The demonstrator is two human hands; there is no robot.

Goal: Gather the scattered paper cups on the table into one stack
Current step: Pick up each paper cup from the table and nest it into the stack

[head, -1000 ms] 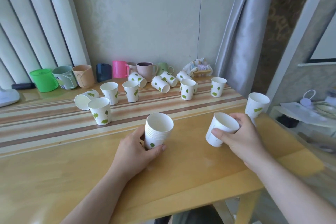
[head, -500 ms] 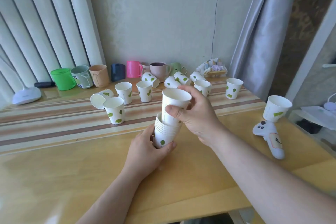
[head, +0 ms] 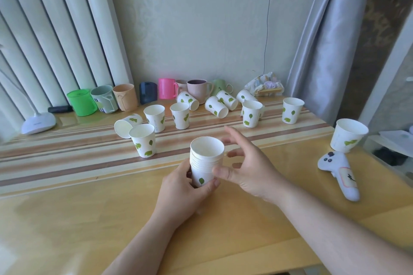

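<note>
A stack of white paper cups with green leaf prints (head: 206, 159) stands on the wooden table (head: 67, 219) at the centre. My left hand (head: 185, 194) grips the base of the stack. My right hand (head: 248, 167) is just right of the stack, fingers spread, holding nothing. Several loose paper cups lie scattered behind: an upright one (head: 143, 140) at left, a tipped one (head: 126, 124), more upright (head: 180, 115) and tipped (head: 216, 106) near the mugs, one (head: 292, 110) at right and one (head: 346, 135) at the far right edge.
A row of coloured mugs (head: 167, 88) lines the wall at the back. A white game controller (head: 340, 174) lies on the table at right. A white lamp base (head: 38, 122) sits at the far left. A striped runner (head: 55, 154) crosses the table.
My right hand carried a cup from the right over to the stack, pushed it in, and has now let go with fingers spread. The stack is one cup taller.
</note>
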